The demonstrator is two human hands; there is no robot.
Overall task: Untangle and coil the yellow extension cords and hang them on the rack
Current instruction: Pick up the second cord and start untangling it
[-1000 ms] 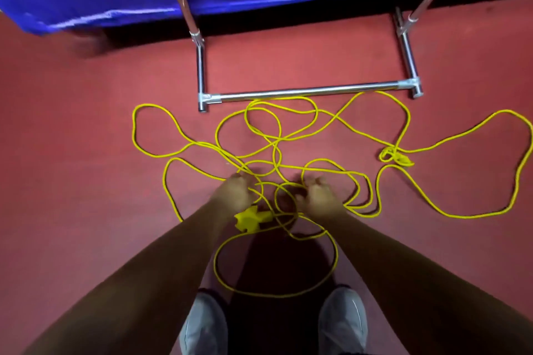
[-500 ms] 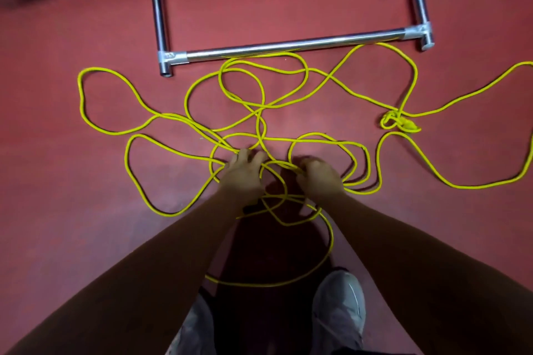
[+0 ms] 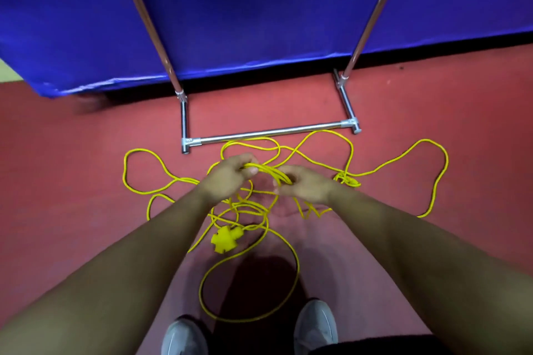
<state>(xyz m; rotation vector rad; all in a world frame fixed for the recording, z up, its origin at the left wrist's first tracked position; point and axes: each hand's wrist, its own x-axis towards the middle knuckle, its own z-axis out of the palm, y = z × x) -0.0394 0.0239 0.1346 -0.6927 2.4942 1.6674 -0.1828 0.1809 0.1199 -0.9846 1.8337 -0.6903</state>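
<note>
head-worn view, looking steeply down, forward

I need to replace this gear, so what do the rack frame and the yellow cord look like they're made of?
Rack: looks like chromed or polished steel tubing, given its bright mirror-like highlights, with lighter joint fittings at the corners.
Yellow cord: appears to be a matte plastic or rubber jacket, since it bends into soft loops without kinks.
Socket block: seemingly moulded yellow plastic, though too blurred to be sure.

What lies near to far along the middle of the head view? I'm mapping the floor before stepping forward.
Shoes → large cord loop → yellow multi-outlet socket → hand-held cord bundle → rack base bar → blue cover.
</note>
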